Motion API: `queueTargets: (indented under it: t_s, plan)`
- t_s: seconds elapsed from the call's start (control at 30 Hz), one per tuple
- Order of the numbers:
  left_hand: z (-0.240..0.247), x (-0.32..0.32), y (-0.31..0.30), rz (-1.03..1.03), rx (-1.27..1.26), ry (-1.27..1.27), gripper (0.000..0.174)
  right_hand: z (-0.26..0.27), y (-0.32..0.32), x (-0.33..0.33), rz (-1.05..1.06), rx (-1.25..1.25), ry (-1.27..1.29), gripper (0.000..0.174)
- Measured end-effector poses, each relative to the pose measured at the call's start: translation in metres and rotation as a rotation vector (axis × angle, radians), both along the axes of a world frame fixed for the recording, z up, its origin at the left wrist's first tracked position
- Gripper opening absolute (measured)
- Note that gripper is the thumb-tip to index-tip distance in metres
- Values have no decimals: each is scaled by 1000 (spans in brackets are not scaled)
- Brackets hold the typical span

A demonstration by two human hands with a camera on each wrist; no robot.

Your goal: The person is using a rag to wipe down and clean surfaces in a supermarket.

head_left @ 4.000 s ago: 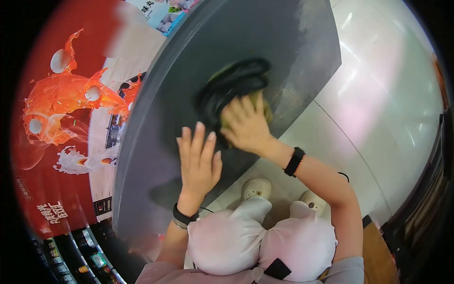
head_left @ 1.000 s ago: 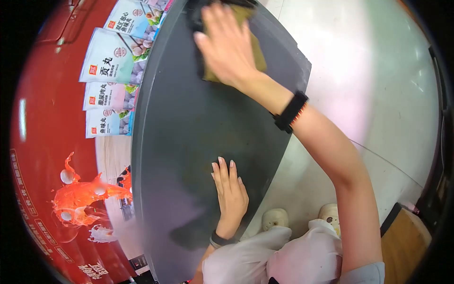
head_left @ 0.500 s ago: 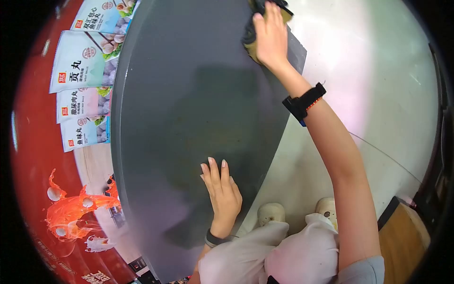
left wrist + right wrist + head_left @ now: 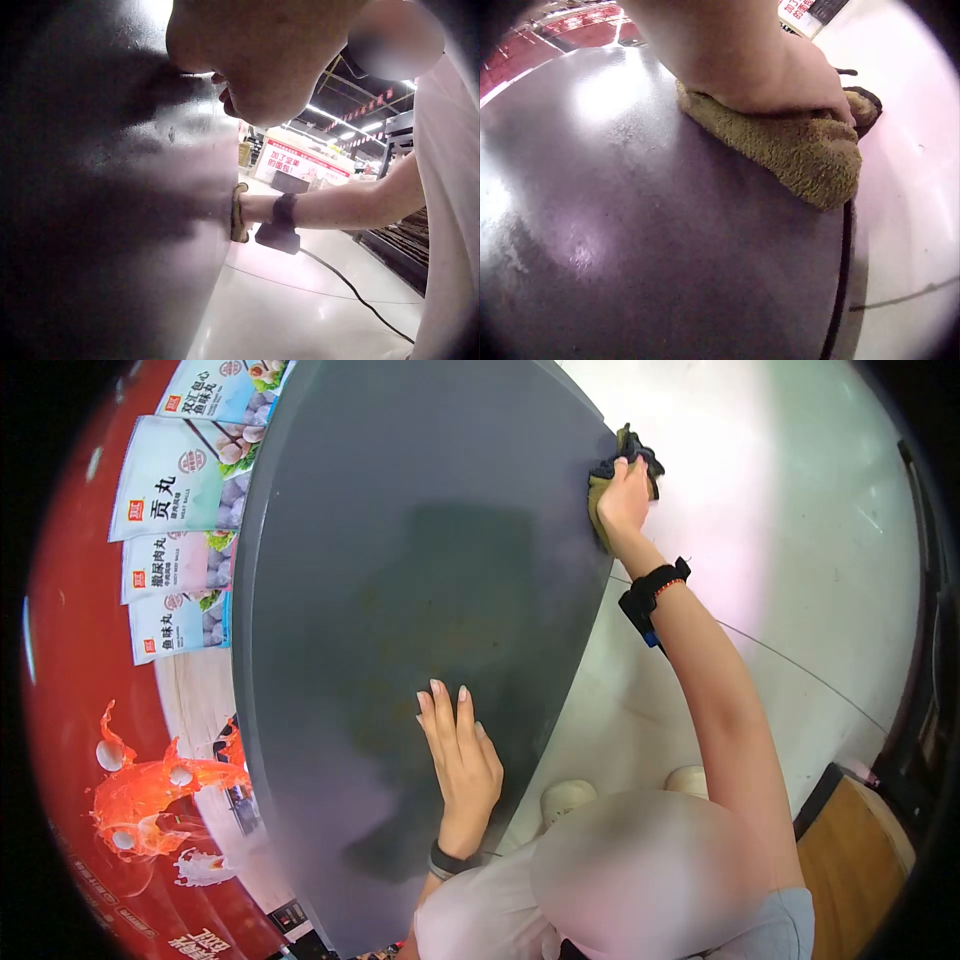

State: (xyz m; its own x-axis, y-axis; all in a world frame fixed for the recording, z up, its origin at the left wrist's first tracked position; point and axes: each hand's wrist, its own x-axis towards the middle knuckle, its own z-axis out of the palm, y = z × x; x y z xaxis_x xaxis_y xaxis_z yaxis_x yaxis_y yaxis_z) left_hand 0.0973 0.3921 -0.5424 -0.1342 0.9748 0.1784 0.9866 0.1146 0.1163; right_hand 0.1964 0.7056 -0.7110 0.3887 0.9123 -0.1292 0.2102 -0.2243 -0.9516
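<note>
A dark grey surface with faint damp-looking marks fills the middle of the head view. On its far right edge, the right hand grips a bunched olive and black cloth. In the right wrist view the fingers of the right hand curl over the olive cloth, which folds across the edge. My left hand lies on the near part of the surface, fingers extended, holding nothing. The left wrist view shows the left hand close above the surface, and the cloth at the edge.
Printed food packets and an orange splash picture on a red panel lie left of the surface. Pale floor tiles are on the right, with a wooden box at lower right. A cable hangs beside the body.
The right hand has carried the cloth from the far part of the surface rightward onto its edge, then slightly nearer. The left hand has shifted slightly left, still resting near the body.
</note>
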Motion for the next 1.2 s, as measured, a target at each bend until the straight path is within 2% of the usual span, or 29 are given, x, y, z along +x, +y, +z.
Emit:
queueTargets:
  t_s: [0.13, 0.33, 0.6, 0.67, 0.83, 0.97, 1.03, 1.07, 1.13, 1.2]
  plan:
    - [2, -1, -1, -9, -15, -15, 49, 15, -33, 3, 32, -166, -14, 50]
    - [5, 1, -1, -28, 6, -41, 47, 19, -93, -2, 123, -165, -96, 43]
    - [6, 1, -32, -211, -26, -164, 38, 21, -182, -4, 329, -169, -161, 47]
    - [3, -2, -42, -206, -25, -150, 37, 15, -205, -6, 323, -131, -205, 48]
    - [4, -5, -51, -204, -43, -145, 39, 40, -250, 9, 528, -356, -55, 44]
    - [24, -8, -46, -257, -7, -166, 38, 22, -250, 42, 628, -288, 31, 42]
    - [38, -13, -42, -262, 32, -173, 38, 31, -236, 57, 473, -372, 527, 40]
    - [44, -14, -39, -287, 42, -178, 37, 35, -228, 69, 492, -370, 510, 40]
    - [53, -15, -33, -305, 65, -158, 37, 94, -202, 89, 549, -354, 830, 42]
    - [63, -13, -26, -317, 83, -139, 37, 121, -180, 100, 558, -387, 1283, 48]
